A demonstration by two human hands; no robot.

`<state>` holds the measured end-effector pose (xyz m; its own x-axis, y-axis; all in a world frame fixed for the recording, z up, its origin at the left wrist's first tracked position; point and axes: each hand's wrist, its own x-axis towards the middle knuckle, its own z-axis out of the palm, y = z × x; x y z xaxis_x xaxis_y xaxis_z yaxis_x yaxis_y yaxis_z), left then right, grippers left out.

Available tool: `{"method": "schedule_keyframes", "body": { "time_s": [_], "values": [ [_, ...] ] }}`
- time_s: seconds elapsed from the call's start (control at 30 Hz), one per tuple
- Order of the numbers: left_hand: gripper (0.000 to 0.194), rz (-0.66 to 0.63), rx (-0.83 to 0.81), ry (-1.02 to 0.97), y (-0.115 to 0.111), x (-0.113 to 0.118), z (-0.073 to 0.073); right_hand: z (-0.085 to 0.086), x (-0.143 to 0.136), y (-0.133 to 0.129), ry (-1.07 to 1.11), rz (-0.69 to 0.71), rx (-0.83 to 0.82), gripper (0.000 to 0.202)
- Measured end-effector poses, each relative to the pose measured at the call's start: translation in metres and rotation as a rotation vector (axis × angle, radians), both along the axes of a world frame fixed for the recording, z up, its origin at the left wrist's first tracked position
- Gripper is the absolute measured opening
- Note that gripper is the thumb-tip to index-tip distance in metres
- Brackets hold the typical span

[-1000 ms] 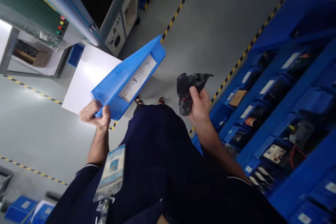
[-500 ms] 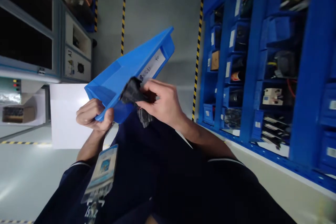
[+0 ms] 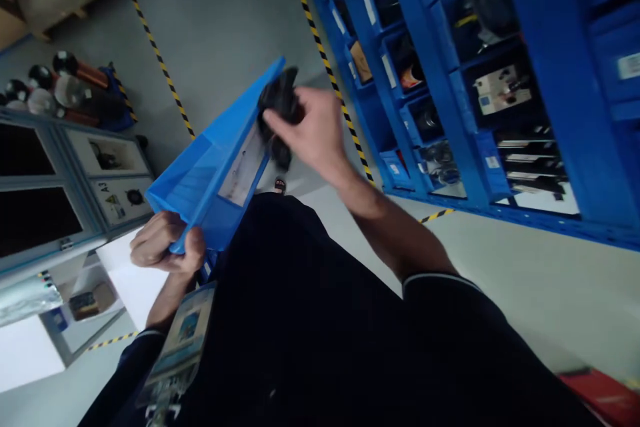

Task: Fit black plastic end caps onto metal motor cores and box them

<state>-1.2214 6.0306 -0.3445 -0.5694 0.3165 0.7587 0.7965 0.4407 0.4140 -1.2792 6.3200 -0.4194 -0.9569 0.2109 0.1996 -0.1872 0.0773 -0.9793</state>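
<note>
My left hand (image 3: pixel 167 240) grips the near-left corner of a blue plastic bin (image 3: pixel 200 160), its thumb over the rim. The bin is tilted in front of me, and a white label (image 3: pixel 243 167) sits on its side facing me. My right hand (image 3: pixel 315 127) pinches a crumpled black cloth (image 3: pixel 279 100) against the bin's far right end. Part of the cloth hangs below the fingers. Some of the cloth and the fingertips behind it are hidden. An ID badge (image 3: pixel 187 327) hangs below my left hand.
On the right stands a blue rack (image 3: pixel 480 193) of parts bins. To the left are a grey cabinet (image 3: pixel 115 203), a white table (image 3: pixel 135 273) and several dark rolls or cylinders (image 3: pixel 75 90). Yellow-black tape (image 3: pixel 320 47) marks the floor. A red object (image 3: pixel 603 393) lies at lower right.
My right hand has moved the black cloth along the labelled side to the bin's far end, uncovering more of the label. The whole view has turned. My left hand keeps its grip.
</note>
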Motion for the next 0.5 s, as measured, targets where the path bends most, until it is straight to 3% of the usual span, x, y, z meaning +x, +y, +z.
{"method": "schedule_keyframes", "body": {
  "time_s": [0.13, 0.27, 0.4, 0.5],
  "values": [
    [0.069, 0.051, -0.041, -0.025, 0.036, -0.037, -0.012, -0.019, -0.033, 0.016, -0.065, 0.132, -0.122, 0.044],
    [0.06, -0.004, -0.131, -0.062, 0.056, -0.083, -0.022, -0.04, -0.09, 0.035, -0.159, -0.135, 0.001, 0.043],
    [0.061, 0.027, -0.107, -0.118, 0.064, -0.146, -0.027, -0.042, -0.149, 0.045, -0.166, 0.048, -0.17, 0.045],
    [0.052, -0.064, -0.132, -0.119, 0.072, -0.202, -0.023, -0.039, -0.197, 0.052, -0.163, -0.207, 0.011, 0.044]
  ]
}}
